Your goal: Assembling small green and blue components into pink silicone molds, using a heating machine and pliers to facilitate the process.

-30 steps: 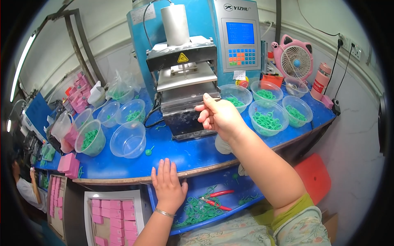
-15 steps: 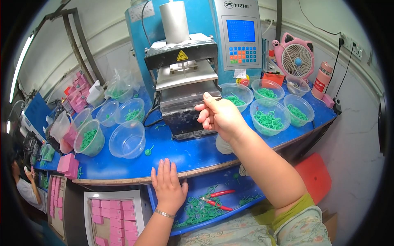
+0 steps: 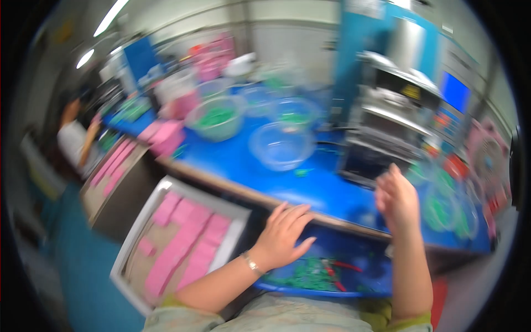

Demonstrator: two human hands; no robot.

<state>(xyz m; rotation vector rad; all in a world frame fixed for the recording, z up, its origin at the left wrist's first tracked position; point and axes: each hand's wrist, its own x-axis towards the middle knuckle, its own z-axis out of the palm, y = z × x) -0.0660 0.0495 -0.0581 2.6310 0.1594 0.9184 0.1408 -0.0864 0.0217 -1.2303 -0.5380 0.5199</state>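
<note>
Suddenly my view has swung left: half a second ago the press (image 3: 373, 155) stood mid-picture, and now it sits to the right, smeared by motion. The left hand (image 3: 283, 237) is still by the front edge of the table (image 3: 232, 166), fingers stretched and slightly apart, apparently empty (blur hides whether it touches). The right hand (image 3: 399, 200) is raised before the press, fingers loosely bent; I cannot tell whether it holds anything. For the work, I judge this a shift of gaze, with nothing visibly handled. The green pieces (image 3: 307, 275) lie in the blue drawer (image 3: 332, 292) below the table edge, near the left hand.

Counting, I get one press, one drawer, one red-handled tool (image 3: 333, 275) and two trays of pink blocks (image 3: 180, 257): a white-framed tray (image 3: 235, 239) and a brown tray (image 3: 126, 193) farther left. One seemingly empty clear bowl (image 3: 271, 148) stands left of the press. The green pieces, blocks and right-hand bowls (image 3: 440, 213) are too blurred to count.
</note>
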